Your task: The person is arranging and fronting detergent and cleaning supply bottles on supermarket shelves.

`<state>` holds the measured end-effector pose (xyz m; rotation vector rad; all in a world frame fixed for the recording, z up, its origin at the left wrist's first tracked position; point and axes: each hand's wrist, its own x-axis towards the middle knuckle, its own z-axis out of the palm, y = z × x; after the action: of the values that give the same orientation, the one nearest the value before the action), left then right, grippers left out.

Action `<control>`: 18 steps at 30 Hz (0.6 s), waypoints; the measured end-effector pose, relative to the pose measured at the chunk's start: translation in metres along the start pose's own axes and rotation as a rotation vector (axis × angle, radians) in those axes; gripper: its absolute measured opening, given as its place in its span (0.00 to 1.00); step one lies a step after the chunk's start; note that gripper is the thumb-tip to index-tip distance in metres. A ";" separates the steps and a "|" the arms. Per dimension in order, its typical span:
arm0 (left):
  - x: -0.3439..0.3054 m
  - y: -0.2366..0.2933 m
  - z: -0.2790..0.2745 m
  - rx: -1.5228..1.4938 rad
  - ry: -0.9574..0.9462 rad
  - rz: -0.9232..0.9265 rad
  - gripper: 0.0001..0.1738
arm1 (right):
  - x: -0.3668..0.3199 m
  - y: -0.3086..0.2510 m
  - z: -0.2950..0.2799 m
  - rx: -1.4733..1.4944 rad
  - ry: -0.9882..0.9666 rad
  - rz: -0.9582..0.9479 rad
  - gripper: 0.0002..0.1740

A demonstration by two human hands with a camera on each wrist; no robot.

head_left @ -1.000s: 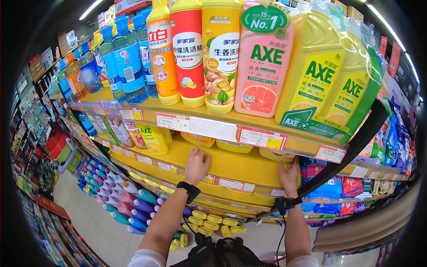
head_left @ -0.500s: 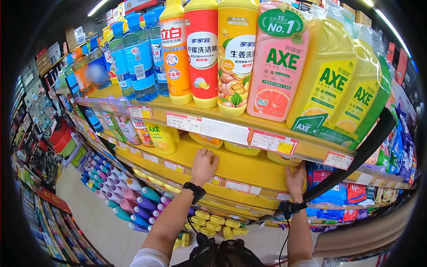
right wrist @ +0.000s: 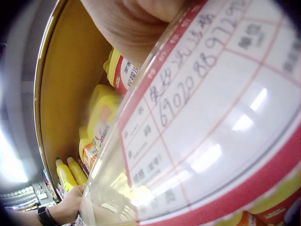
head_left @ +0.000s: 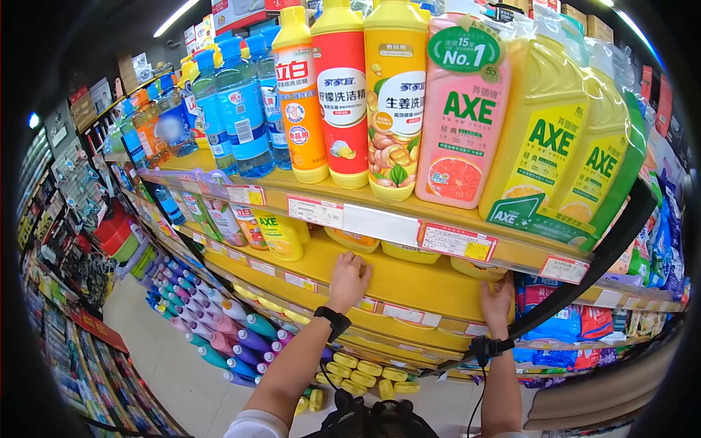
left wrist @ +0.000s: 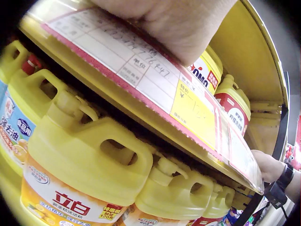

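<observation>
In the head view, my left hand [head_left: 349, 281] rests on the yellow middle shelf [head_left: 409, 281], fingers loosely bent and holding nothing. A yellow AXE bottle [head_left: 281, 237] stands left of it. My right hand [head_left: 497, 301] touches the shelf's right end, fingers pointing up beside a partly hidden yellow container [head_left: 478, 270]. In the left wrist view, my left hand [left wrist: 164, 23] lies over the price-tag strip [left wrist: 141, 75], with my right hand [left wrist: 269, 167] farther along. In the right wrist view, my right hand [right wrist: 136, 28] is above a handwritten tag [right wrist: 202, 108]; its fingertips are hidden.
Upright bottles, including a pink AXE bottle [head_left: 456, 117], crowd the upper shelf, whose front edge [head_left: 380, 223] overhangs the hands. Large yellow jugs [left wrist: 84, 160] stand below. A black post [head_left: 613, 248] borders the right side. Bottles [head_left: 252, 339] and yellow packs [head_left: 363, 377] stand low down.
The head view has shifted, so shelves and bottles appear farther right and slightly lower. Both hands keep nearly the same places on the shelf.
</observation>
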<state>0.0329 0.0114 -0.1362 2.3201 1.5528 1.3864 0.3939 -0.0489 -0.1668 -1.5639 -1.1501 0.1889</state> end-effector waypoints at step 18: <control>-0.001 0.000 0.000 0.003 -0.011 -0.002 0.09 | 0.000 0.005 0.000 0.025 -0.029 0.016 0.46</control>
<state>0.0327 0.0107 -0.1369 2.3233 1.5543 1.3698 0.3968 -0.0482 -0.1705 -1.5537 -1.1538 0.2363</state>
